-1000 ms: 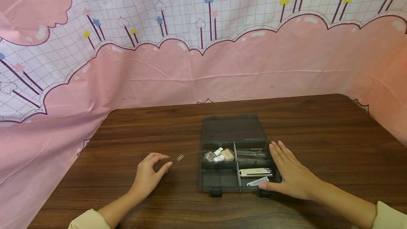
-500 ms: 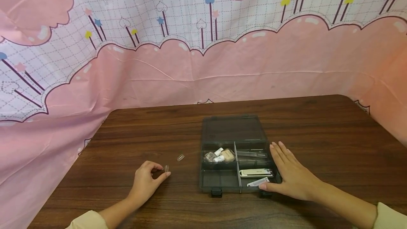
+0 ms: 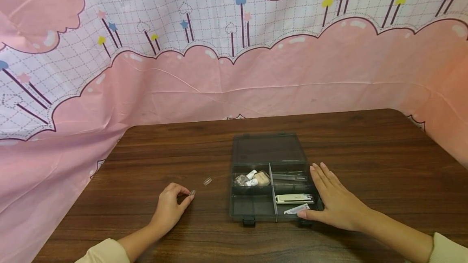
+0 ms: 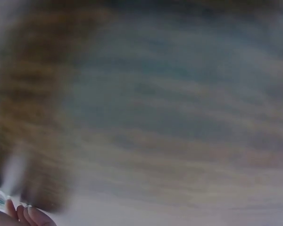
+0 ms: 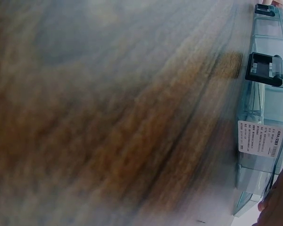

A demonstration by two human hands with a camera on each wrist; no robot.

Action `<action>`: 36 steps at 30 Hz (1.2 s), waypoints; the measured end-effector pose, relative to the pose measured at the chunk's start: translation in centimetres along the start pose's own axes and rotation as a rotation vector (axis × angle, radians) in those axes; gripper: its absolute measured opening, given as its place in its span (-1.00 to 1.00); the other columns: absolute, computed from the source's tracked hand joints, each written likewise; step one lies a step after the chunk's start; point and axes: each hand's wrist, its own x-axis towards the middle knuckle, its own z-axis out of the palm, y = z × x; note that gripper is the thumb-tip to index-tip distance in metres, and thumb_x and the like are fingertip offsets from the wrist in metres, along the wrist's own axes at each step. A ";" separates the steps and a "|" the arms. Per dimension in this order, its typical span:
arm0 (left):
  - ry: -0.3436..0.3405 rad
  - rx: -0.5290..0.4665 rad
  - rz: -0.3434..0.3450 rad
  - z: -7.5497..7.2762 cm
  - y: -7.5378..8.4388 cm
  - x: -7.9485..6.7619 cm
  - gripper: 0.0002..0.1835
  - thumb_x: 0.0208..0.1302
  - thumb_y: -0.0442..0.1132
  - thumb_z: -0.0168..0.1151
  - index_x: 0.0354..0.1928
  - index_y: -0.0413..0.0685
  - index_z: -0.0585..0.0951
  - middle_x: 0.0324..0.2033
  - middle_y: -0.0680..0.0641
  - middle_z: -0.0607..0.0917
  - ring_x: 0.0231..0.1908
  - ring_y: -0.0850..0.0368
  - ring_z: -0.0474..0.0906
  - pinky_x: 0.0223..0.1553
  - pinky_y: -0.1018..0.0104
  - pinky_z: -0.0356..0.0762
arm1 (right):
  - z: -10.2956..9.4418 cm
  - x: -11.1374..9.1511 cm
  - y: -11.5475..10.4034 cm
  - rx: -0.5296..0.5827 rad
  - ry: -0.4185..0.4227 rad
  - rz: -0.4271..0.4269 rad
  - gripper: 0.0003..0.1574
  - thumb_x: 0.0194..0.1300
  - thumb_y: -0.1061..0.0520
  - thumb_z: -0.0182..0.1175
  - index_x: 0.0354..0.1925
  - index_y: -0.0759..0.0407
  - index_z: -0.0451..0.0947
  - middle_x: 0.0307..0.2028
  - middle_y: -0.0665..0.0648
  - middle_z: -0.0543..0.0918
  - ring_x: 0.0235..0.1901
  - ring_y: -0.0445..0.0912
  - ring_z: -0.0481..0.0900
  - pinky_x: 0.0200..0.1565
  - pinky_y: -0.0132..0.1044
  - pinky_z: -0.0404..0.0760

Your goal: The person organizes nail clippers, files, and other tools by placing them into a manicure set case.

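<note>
In the head view my left hand (image 3: 168, 208) pinches a small clear false nail tip (image 3: 192, 192) between thumb and forefinger, close to the table. A second clear nail tip (image 3: 207, 181) lies beyond it on the wood. My right hand (image 3: 338, 206) rests with straight fingers along the right side of a dark see-through divided box (image 3: 252, 205), thumb at the front corner. A cream nail clipper (image 3: 294, 199) and a smaller silvery clipper (image 3: 296, 209) lie in its front right compartment. Only fingertips (image 4: 40, 216) show at the lower left of the left wrist view.
The box lid (image 3: 268, 148) lies folded back. Small bottles (image 3: 261, 178) fill the back left compartment, and slim tools (image 3: 290, 177) the back right one. The right wrist view shows a front latch (image 5: 264, 69) and a label (image 5: 260, 138). Behind the brown table (image 3: 175, 149) hangs a pink patterned cloth (image 3: 183, 84).
The nail tip in my left hand tilts from upright to lower between the fingertips. The left fingers have drawn a little down and closer together. My right hand stays in place.
</note>
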 end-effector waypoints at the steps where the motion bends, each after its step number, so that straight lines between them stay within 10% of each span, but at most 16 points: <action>1: 0.004 0.002 0.003 0.0 0.0 0.1 -0.90 0.03 -0.38 0.36 -0.39 -0.23 0.63 -0.35 -0.07 0.57 -0.29 0.10 0.52 -0.26 0.26 0.58 | 0.0 0.0 0.0 0.001 0.000 0.001 0.40 0.04 -0.49 0.13 0.41 0.41 -0.18 0.42 0.40 -0.10 0.45 0.15 -0.30 0.25 -0.55 -0.65; 24: 0.029 0.098 0.154 0.1 -0.2 0.3 -0.91 0.01 -0.38 0.35 -0.42 -0.22 0.62 -0.39 -0.03 0.58 -0.33 0.12 0.52 -0.25 0.30 0.61 | 0.0 0.0 -0.1 -0.012 0.010 -0.013 0.39 0.04 -0.48 0.14 0.40 0.44 -0.16 0.41 0.42 -0.07 0.45 0.14 -0.30 0.21 -0.62 -0.67; 36: 0.127 -0.049 0.296 -0.1 1.1 1.3 -0.89 -0.06 -0.47 0.36 -0.45 -0.24 0.62 -0.42 -0.03 0.59 -0.40 0.14 0.58 -0.33 0.44 0.61 | 0.0 0.0 -0.1 -0.016 0.011 -0.019 0.39 0.04 -0.48 0.14 0.39 0.45 -0.14 0.41 0.43 -0.07 0.45 0.16 -0.29 0.25 -0.58 -0.65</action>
